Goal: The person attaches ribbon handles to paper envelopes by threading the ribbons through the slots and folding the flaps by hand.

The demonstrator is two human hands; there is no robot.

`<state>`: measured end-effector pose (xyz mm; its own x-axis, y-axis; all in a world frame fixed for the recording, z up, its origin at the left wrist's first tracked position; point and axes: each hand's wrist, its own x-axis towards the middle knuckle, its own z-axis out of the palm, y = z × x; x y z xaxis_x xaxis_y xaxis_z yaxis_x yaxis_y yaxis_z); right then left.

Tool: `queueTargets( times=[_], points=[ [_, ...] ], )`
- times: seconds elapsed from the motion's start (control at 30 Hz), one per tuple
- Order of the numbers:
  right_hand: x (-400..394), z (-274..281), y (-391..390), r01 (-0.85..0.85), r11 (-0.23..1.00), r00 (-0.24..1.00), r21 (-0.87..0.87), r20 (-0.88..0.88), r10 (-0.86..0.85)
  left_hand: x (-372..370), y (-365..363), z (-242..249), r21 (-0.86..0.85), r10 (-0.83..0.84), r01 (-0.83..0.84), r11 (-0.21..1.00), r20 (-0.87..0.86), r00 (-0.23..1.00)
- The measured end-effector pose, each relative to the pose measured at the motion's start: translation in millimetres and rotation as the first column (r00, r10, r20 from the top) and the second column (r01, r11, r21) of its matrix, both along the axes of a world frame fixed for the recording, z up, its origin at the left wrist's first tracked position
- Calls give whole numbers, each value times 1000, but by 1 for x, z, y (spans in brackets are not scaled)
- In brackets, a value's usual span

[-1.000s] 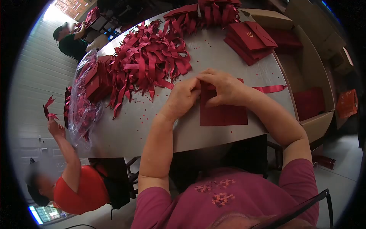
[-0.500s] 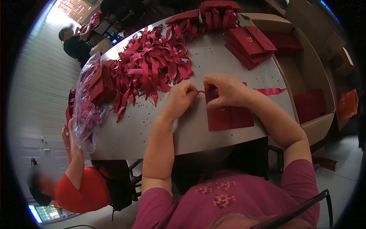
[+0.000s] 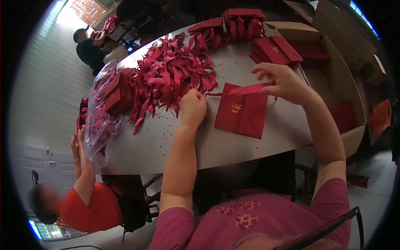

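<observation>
A flat dark red gift bag (image 3: 241, 111) with a gold emblem lies on the table between my hands. At its left, my left hand (image 3: 193, 108) is closed, pinching the end of a thin red ribbon (image 3: 213, 94) that runs to the bag's top edge. A wider stretch of red ribbon (image 3: 250, 89) crosses the bag's upper part toward my right hand (image 3: 284, 83). That hand is raised over the bag's right corner with fingers and thumb apart. The ribbon meets its thumb; whether the thumb hooks it is hidden.
Beyond my left hand spreads a pile of ribboned bags (image 3: 175, 71). Stacked bags (image 3: 277, 52) stand at the far right, beside an open cardboard box (image 3: 350, 79). A person in red (image 3: 93, 206) handles a clear plastic bag (image 3: 98, 137) at the left; another person (image 3: 87, 50) works farther back.
My right hand has moved right and up, its fingers opening from a curled grip. The gift bag has turned and shifted left, uncovering its emblem. My left hand stays closed on the ribbon.
</observation>
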<state>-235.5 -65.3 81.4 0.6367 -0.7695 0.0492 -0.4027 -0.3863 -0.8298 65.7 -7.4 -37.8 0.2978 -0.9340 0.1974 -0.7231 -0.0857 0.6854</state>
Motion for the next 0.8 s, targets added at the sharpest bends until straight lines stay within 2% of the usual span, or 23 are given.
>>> queueTargets(
  times=[0.07,0.13,0.2,0.23,0.27,0.33,0.37,0.4,0.43,0.47,0.5,0.53,0.57,0.6,0.63,0.67,0.7,0.73,0.77,0.8],
  points=[
    [-30,11,-5,11,996,987,94,-163,5,-5,1,1,-3,16,-16,1000,-19,1000],
    [-56,13,-4,-4,992,983,123,-180,26,-8,1,1,-68,20,-17,998,40,999],
    [-76,16,2,-14,999,969,-49,-248,1,-8,-1,-2,-58,28,-29,998,-4,1000],
    [-82,22,3,25,998,957,60,-288,-7,-8,-1,-1,-59,26,-26,998,-4,1000],
    [-86,26,4,25,998,957,66,-292,-5,-8,-1,0,-60,24,-24,998,-2,1000],
    [-91,30,6,95,979,982,183,-178,-62,-15,2,8,-61,19,-19,998,2,1000],
    [-89,26,4,96,978,982,186,-180,-63,-18,3,9,-78,-8,2,997,-73,997],
    [-85,19,2,165,972,986,165,1,-168,-20,4,9,-96,-37,23,995,-147,988],
    [-80,15,-1,239,958,946,157,184,-266,-21,4,8,-92,-42,29,995,-145,989],
    [-76,15,-2,226,950,913,214,293,-283,-21,5,8,-187,-51,30,982,-106,993],
    [-75,11,-10,232,948,911,218,294,-290,-22,5,8,-281,-56,36,959,-67,996],
    [-72,4,-20,70,944,847,323,481,-227,-27,11,21,-278,-63,42,960,-64,996],
    [-70,-2,-26,-111,916,735,386,652,-186,-31,19,34,-66,-121,112,992,-153,981],
    [-63,-2,-24,-105,915,734,390,651,-194,-35,25,47,144,-155,195,970,-253,955],
    [-51,0,-21,-161,908,656,388,729,-195,-36,25,50,295,-201,278,914,-265,943],
    [-37,2,-17,-218,899,574,381,795,-198,-38,26,47,302,-199,280,911,-272,941],
    [-22,11,-7,-217,895,579,390,790,-204,-40,28,43,246,-255,319,915,-259,931],
    [-5,25,7,-169,869,588,465,755,-290,-41,29,40,189,-307,355,915,-242,920],
    [3,31,13,-122,836,590,535,716,-372,-41,29,36,195,-300,350,916,-244,922],
    [3,22,6,-128,833,590,539,716,-373,-41,28,31,147,-285,334,931,-275,918]
  ],
)
